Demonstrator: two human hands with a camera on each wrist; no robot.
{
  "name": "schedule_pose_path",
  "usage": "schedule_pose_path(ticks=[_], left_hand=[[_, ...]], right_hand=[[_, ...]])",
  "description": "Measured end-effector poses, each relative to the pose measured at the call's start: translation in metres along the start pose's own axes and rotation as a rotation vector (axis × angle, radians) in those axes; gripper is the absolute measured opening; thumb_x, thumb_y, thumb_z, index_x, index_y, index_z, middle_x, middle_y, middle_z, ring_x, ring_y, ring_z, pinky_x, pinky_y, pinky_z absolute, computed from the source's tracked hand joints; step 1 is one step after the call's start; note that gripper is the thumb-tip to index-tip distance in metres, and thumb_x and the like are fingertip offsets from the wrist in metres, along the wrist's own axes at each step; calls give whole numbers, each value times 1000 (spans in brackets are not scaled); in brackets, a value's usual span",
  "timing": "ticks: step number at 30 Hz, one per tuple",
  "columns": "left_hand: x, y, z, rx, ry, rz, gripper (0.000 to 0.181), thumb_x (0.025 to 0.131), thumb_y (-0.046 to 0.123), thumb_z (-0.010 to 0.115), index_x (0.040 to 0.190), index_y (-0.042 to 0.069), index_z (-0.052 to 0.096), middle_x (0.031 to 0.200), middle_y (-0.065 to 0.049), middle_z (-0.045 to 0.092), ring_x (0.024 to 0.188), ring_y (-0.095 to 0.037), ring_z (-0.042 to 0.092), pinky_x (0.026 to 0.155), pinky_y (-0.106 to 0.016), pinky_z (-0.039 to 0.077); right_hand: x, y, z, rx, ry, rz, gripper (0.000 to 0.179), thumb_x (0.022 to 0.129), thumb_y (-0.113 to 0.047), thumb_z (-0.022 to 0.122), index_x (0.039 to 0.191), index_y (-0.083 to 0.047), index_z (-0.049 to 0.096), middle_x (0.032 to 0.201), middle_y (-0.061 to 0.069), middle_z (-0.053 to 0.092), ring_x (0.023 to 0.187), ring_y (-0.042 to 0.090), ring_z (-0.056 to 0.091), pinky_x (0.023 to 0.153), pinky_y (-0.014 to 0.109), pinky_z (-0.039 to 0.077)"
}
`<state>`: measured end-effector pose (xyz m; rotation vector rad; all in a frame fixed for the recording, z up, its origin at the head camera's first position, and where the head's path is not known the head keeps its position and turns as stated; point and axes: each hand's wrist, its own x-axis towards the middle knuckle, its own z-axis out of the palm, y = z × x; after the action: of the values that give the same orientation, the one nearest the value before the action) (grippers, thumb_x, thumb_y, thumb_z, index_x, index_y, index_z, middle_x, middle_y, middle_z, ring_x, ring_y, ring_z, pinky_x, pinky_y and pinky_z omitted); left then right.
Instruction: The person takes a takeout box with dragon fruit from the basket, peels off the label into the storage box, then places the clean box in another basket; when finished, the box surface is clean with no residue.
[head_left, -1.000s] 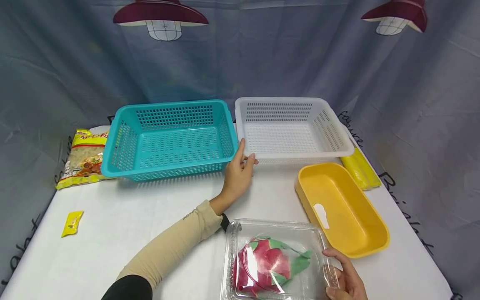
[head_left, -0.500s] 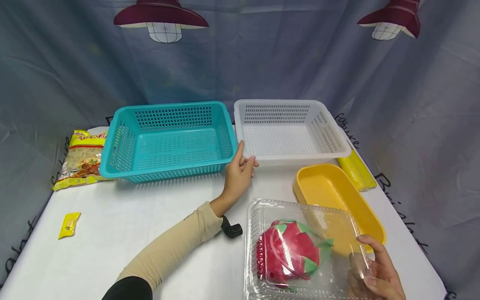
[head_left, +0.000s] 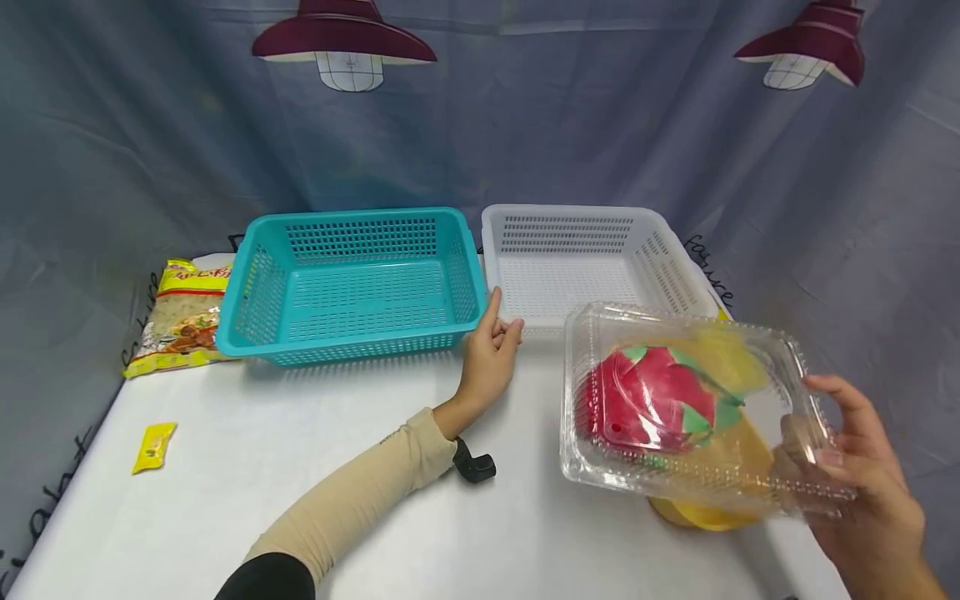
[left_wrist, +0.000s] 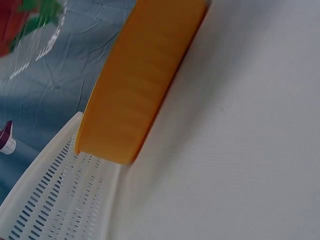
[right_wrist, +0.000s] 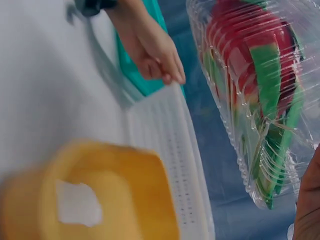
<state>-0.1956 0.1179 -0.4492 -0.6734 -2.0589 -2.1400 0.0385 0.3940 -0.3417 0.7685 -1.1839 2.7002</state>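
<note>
My right hand grips the right edge of a clear plastic clamshell box, fingers and thumb on its side. Inside lies a red dragon fruit with green tips, close to the ribbed wall in the right wrist view. The box is held above the table, over the yellow bin, covering most of it in the head view. My left hand holds the front left corner of the white basket, index finger along the rim and thumb at its front. The left wrist view does not show that hand.
A teal basket stands just left of the white one. Behind its left end leans a yellow-topped food bag. A small yellow packet lies at the table's left. A yellow package is partly hidden behind the box. Grey curtain surrounds the table.
My right hand has lifted the clamshell box with the dragon fruit and carried it right and forward over the yellow bin. My left hand stays at the white basket's corner.
</note>
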Motion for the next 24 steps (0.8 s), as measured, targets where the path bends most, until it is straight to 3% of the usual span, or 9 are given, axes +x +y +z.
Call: schedule_pose_path(ticks=[3,6,9,12,18,24], left_hand=[[1,1,1,7,0,-2,66,106,16,59,162,5,25,83,-11,60,60,-8,41,56,-20,36],[1,1,1,19,9,5,66,105,15,60,161,6,26,82,-10,60,58,-8,39,55,-20,35],[-1,0,1,19,19,14,67,104,13,61,161,6,27,82,-12,60,56,-8,37,53,-20,33],[-3,-1,1,15,27,9,67,104,11,62,161,7,27,83,-14,61,52,-7,34,50,-20,31],[-4,-1,1,5,5,-16,67,105,15,60,162,7,25,84,-9,60,48,-3,33,49,-20,32],[-3,-1,3,-9,6,4,66,105,13,59,161,5,26,85,-9,59,48,-5,31,47,-21,29]], right_hand=[[21,-12,-13,-37,29,3,81,80,16,-6,154,-1,23,69,14,33,51,21,23,42,29,18],[40,-19,-25,-158,68,6,79,83,13,-9,153,-2,25,67,13,38,48,20,26,41,31,17],[59,-21,-36,-271,98,-2,76,86,10,-8,152,-2,28,66,11,42,46,19,29,41,33,18],[79,-19,-46,-310,127,-5,72,89,10,-5,150,-2,31,66,10,45,45,19,29,40,33,21],[119,-19,-64,-448,258,46,56,99,7,17,148,-9,39,72,7,51,48,22,32,43,28,43],[163,-8,-89,-483,280,103,48,102,6,28,143,-10,46,62,5,44,43,21,27,44,26,46]])
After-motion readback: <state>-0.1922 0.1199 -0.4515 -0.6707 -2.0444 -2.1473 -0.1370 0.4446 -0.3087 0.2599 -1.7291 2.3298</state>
